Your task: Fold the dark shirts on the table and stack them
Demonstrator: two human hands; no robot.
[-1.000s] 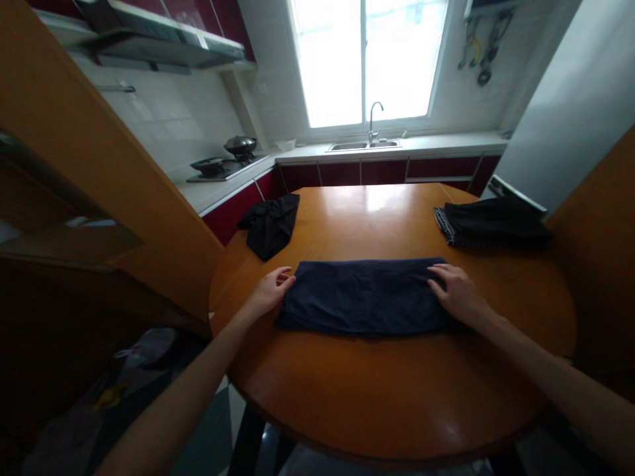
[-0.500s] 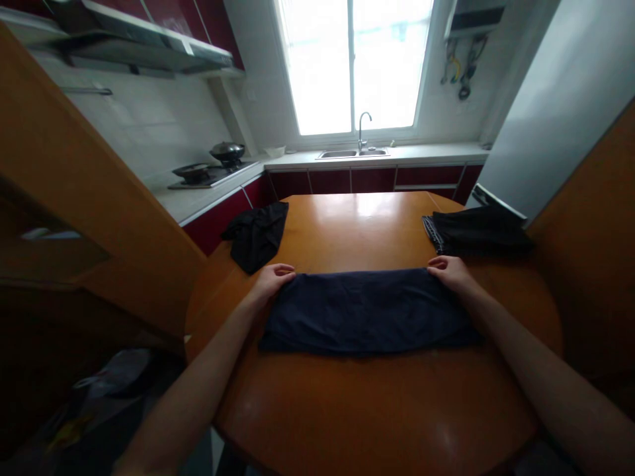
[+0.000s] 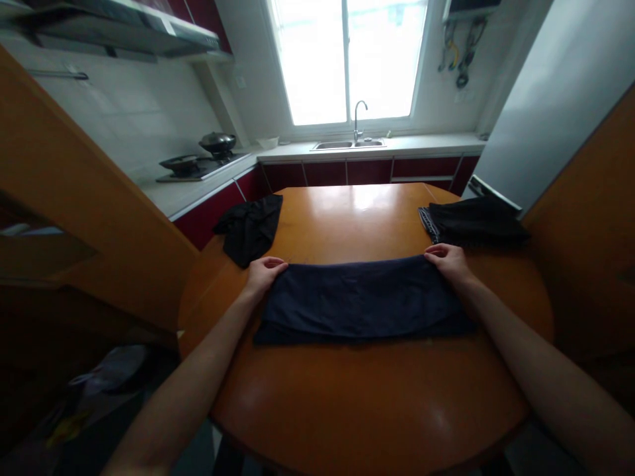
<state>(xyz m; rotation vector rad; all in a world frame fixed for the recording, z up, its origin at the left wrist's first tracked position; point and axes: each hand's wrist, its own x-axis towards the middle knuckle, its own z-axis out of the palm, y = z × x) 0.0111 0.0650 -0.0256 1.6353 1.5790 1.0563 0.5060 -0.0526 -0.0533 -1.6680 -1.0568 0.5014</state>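
A dark navy folded cloth garment (image 3: 362,301) lies across the wooden table (image 3: 367,396), wider than it is deep. My left hand (image 3: 262,272) pinches its far left corner between thumb and fingers. At the far right corner, my right hand (image 3: 449,259) grips the fabric the same way. The far edge is drawn fairly straight between both hands, and the near edge rests on the tabletop. Which kind of garment it is, I cannot make out.
A crumpled black cloth (image 3: 252,228) hangs over the table's left edge. Folded black clothes (image 3: 476,221) lie at the right, near the fridge (image 3: 540,112). Beyond the table are a stove with a pan (image 3: 179,164) and lidded wok (image 3: 217,142), and a sink (image 3: 335,145).
Both hands keep hold of the garment's far corners. The far edge looks slightly raised and tauter, higher at the right. The whole view has shifted a little.
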